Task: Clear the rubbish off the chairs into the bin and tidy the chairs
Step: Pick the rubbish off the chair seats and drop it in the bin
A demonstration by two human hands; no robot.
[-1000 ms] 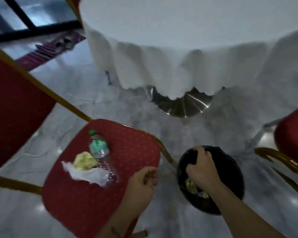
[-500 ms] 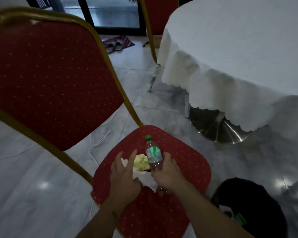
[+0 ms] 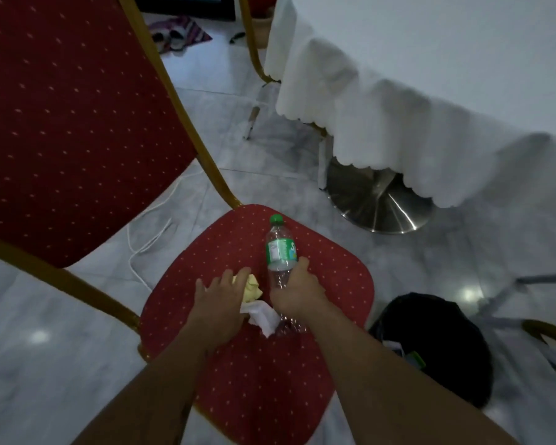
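A red chair seat [image 3: 331, 284] with gold dots holds the rubbish. A clear plastic bottle [image 3: 280, 248] with a green cap and green label lies on it, and my right hand [image 3: 297, 292] is closed around its lower half. Beside it lie a crumpled yellow paper [image 3: 252, 289] and a white tissue [image 3: 262, 317]. My left hand [image 3: 220, 298] rests on top of them, fingers spread over the yellow paper. The black bin [image 3: 437, 345] stands on the floor right of the seat, with some litter inside.
The chair's tall red back [image 3: 71, 123] rises at left. A round table with a white cloth [image 3: 414, 101] and steel base [image 3: 376, 203] stands ahead. Another chair's gold frame [image 3: 546, 332] shows at right. A white cable [image 3: 148, 248] lies on the marble floor.
My right hand left the bin and took hold of the bottle. My left hand came onto the papers and now covers them more. The view has swung left toward the chair.
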